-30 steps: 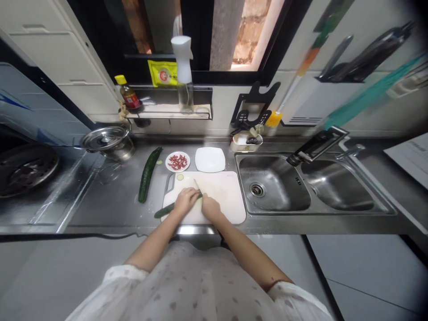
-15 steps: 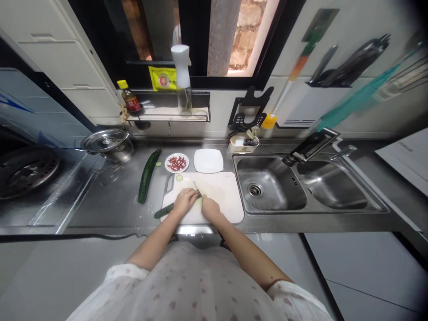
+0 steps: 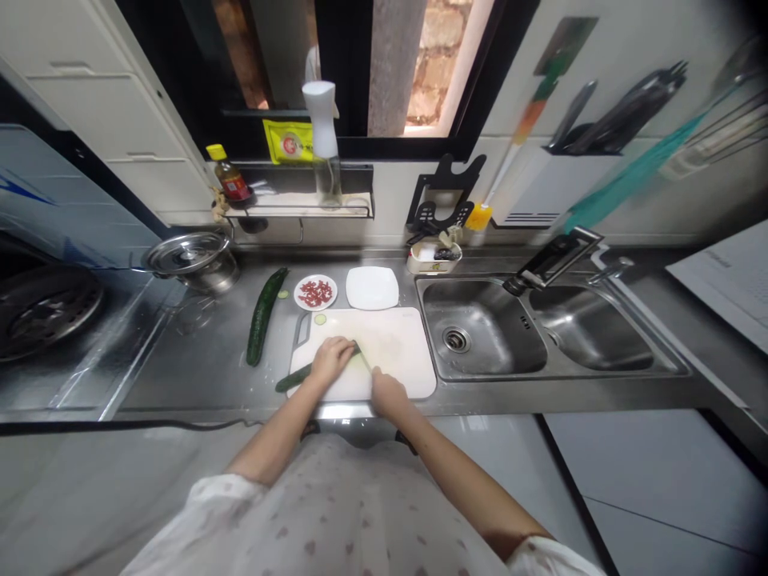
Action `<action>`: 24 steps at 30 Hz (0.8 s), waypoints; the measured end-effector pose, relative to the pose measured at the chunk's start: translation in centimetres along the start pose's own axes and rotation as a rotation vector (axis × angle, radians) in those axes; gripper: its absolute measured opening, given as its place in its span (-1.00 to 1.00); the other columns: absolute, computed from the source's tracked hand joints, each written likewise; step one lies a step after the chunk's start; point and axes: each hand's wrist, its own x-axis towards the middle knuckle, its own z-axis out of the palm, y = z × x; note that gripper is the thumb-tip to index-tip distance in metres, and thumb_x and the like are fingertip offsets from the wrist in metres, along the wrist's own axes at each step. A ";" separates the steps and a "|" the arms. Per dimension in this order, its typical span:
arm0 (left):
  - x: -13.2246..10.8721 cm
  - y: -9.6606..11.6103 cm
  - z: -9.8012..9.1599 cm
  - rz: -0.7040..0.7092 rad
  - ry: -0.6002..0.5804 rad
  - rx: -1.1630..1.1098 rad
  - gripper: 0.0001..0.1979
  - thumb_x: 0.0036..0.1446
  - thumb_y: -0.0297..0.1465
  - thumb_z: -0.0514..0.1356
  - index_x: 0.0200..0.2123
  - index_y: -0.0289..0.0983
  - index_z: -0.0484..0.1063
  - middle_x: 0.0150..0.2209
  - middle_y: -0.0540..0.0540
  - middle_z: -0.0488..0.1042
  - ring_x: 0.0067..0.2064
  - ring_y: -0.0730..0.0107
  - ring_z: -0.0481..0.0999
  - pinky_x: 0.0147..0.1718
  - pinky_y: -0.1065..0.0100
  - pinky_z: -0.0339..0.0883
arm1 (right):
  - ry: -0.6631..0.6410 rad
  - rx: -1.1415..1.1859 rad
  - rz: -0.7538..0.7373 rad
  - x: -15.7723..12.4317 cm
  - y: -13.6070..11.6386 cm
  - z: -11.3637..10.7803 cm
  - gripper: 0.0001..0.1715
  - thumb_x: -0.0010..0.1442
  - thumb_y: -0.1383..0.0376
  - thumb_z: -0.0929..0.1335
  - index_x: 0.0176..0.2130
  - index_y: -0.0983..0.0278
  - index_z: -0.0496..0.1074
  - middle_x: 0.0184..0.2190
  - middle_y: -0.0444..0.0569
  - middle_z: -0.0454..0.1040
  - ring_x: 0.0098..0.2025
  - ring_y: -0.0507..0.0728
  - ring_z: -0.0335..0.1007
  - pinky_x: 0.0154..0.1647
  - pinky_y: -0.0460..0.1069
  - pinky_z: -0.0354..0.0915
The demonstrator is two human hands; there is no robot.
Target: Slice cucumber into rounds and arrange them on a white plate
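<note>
My left hand is closed over a dark green cucumber that lies slantwise on the white cutting board. The cucumber's far end juts past the board's left edge. In my right hand is a knife, its handle hidden in the fist and its narrow blade angled up and left beside the cucumber's cut end. A pale cucumber slice lies at the board's upper left. Another whole cucumber rests on the steel counter, with a small cut piece beside it.
Behind the board stand a plate of chopped red pieces and a white square plate. The double sink is to the right. A lidded steel pot and a stove are on the left.
My right hand has moved a little right and toward me with the knife, so the blade now slants away from the cucumber's end. My left hand stays on the cucumber.
</note>
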 end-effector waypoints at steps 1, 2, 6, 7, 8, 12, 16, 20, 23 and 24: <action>0.0 0.0 0.0 -0.003 -0.003 0.001 -0.80 0.24 -0.34 0.12 -0.18 -0.19 0.54 -0.21 -0.08 0.53 -0.13 0.30 0.44 -0.10 0.29 0.30 | -0.008 -0.008 0.006 -0.1 0.2 0.2 -0.58 0.19 0.51 0.20 0.05 0.38 0.24 -0.19 0.22 0.50 -0.04 0.20 0.45 -0.11 0.00 0.29; 0.0 0.0 0.1 -0.008 -0.004 0.003 -0.80 0.24 -0.34 0.12 -0.18 -0.19 0.54 -0.21 -0.08 0.53 -0.13 0.30 0.44 -0.10 0.28 0.31 | -0.014 -0.016 0.011 -0.2 0.3 0.4 -0.57 0.18 0.51 0.21 0.06 0.38 0.23 -0.19 0.21 0.50 -0.04 0.20 0.45 -0.11 0.00 0.28; 0.1 0.2 0.0 -0.018 -0.001 0.001 -0.81 0.23 -0.34 0.13 -0.19 -0.19 0.53 -0.19 -0.08 0.53 -0.12 0.30 0.45 -0.08 0.27 0.31 | -0.025 -0.045 0.012 -0.7 1.1 0.7 -0.58 0.17 0.51 0.23 0.04 0.37 0.25 -0.21 0.20 0.49 -0.05 0.20 0.45 -0.12 0.00 0.27; 0.1 0.2 -0.1 -0.020 -0.003 0.000 -0.82 0.23 -0.34 0.13 -0.19 -0.19 0.53 -0.19 -0.08 0.53 -0.12 0.30 0.45 -0.07 0.27 0.31 | -0.026 -0.048 0.012 -0.8 1.2 0.7 -0.60 0.18 0.51 0.22 0.03 0.36 0.25 -0.21 0.19 0.50 -0.06 0.20 0.45 -0.13 -0.01 0.27; 0.2 0.3 -0.1 -0.023 -0.006 0.001 -0.82 0.23 -0.35 0.13 -0.19 -0.19 0.53 -0.18 -0.08 0.53 -0.11 0.29 0.45 -0.07 0.26 0.31 | -0.026 -0.050 0.010 -1.0 1.4 0.5 -0.61 0.18 0.51 0.21 0.02 0.36 0.26 -0.22 0.19 0.50 -0.07 0.19 0.45 -0.14 -0.01 0.27; 0.2 0.5 -0.2 -0.054 -0.010 0.014 -0.82 0.21 -0.34 0.14 -0.16 -0.19 0.50 -0.16 -0.09 0.53 -0.10 0.26 0.46 -0.07 0.23 0.31 | 0.004 -0.074 -0.018 -2.0 2.3 -0.4 -0.66 0.21 0.49 0.18 -0.02 0.34 0.30 -0.22 0.17 0.50 -0.10 0.19 0.45 -0.19 -0.02 0.26; 0.1 0.4 -0.1 -0.083 0.008 -0.001 -0.80 0.21 -0.30 0.14 -0.14 -0.20 0.48 -0.14 -0.12 0.52 -0.09 0.23 0.46 -0.06 0.22 0.33 | 0.044 -0.136 -0.013 -2.6 3.1 -1.4 -0.64 0.25 0.46 0.16 0.02 0.32 0.29 -0.26 0.14 0.49 -0.13 0.19 0.45 -0.20 -0.01 0.24; 0.0 0.0 -0.3 -0.144 0.067 -0.067 -0.76 0.25 -0.28 0.08 -0.12 -0.22 0.48 -0.12 -0.13 0.52 -0.07 0.24 0.48 -0.04 0.23 0.34 | 0.124 -0.207 -0.024 -2.6 3.5 -2.4 -0.63 0.27 0.44 0.14 0.00 0.25 0.33 -0.17 0.10 0.44 -0.22 0.16 0.45 -0.28 -0.02 0.21; 0.1 -0.3 -1.0 -0.219 0.133 -0.136 -0.73 0.27 -0.28 0.05 -0.12 -0.25 0.48 -0.10 -0.15 0.53 -0.06 0.23 0.49 -0.03 0.22 0.34 | 0.207 -0.276 -0.072 -2.5 3.9 -3.1 -0.63 0.28 0.42 0.15 0.02 0.25 0.35 -0.13 0.10 0.41 -0.20 0.16 0.42 -0.27 -0.01 0.18; 0.3 -0.4 -1.3 -0.242 0.150 -0.162 -0.72 0.27 -0.28 0.04 -0.13 -0.25 0.48 -0.10 -0.15 0.53 -0.07 0.24 0.49 -0.03 0.22 0.34 | 0.235 -0.294 -0.088 -2.5 4.0 -3.2 -0.62 0.29 0.41 0.15 0.04 0.26 0.35 -0.13 0.11 0.41 -0.18 0.16 0.40 -0.25 -0.01 0.17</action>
